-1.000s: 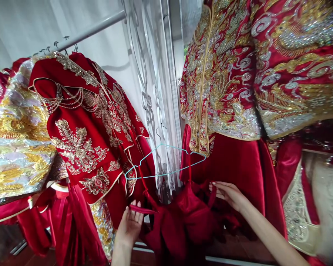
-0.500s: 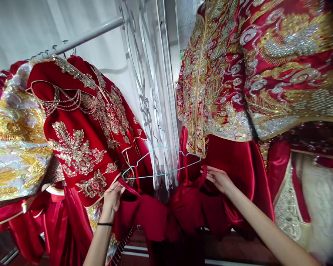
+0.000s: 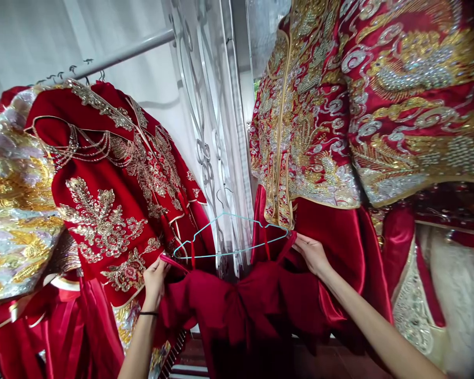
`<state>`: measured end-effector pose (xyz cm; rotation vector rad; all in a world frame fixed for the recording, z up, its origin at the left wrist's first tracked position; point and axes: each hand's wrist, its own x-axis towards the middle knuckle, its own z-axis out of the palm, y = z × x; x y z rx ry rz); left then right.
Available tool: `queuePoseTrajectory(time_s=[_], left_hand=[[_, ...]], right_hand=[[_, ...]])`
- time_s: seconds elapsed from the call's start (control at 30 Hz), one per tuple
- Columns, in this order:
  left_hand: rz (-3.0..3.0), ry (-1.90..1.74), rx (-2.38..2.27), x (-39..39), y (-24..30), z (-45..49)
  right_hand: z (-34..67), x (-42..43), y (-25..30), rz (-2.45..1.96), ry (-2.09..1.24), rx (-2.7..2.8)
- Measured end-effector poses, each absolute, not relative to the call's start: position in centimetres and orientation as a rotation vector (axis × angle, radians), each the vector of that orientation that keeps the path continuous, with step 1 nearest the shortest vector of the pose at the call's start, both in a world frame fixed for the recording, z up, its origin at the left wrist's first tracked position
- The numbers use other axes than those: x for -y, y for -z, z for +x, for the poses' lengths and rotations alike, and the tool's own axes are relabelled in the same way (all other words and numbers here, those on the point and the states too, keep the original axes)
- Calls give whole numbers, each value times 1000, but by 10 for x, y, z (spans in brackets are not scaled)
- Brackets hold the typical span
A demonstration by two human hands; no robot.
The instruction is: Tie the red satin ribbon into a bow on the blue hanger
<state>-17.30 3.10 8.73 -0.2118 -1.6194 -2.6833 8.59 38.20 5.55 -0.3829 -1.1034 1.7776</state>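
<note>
A plain red satin garment (image 3: 237, 310) hangs by thin straps from a light blue wire hanger (image 3: 229, 234) in front of the window grille. My left hand (image 3: 155, 278) is closed on the garment's left strap, pulled out just below the hanger's left end. My right hand (image 3: 311, 252) pinches the right strap at the hanger's right end. A black band sits on my left wrist.
Red jackets with gold embroidery (image 3: 114, 195) hang on a metal rail (image 3: 122, 52) at the left. Another heavily embroidered red and gold jacket (image 3: 339, 116) hangs at the right over a red skirt. A white curtain and an ornate window grille (image 3: 205, 131) stand behind the hanger.
Both hands have risen with the red garment's straps, from well below the hanger up to its two ends. The garment has lifted and spread out between them.
</note>
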Motion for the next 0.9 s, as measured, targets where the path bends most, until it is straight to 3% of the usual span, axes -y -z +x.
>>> queuePoseTrajectory(time_s=[0.27,0.53,0.9], left_hand=[[-529,2630,1868,-35,-107,-173],[-862,2305,2171,-30,-120,-181],[-1035,2261,2291,-46,-146,-176]], right_hand=[[81,-383,-66,-345,-1758,1191],[98,-376,-88,-354,-1729,1437],[84,-369,-130,-289,-1772,1761]])
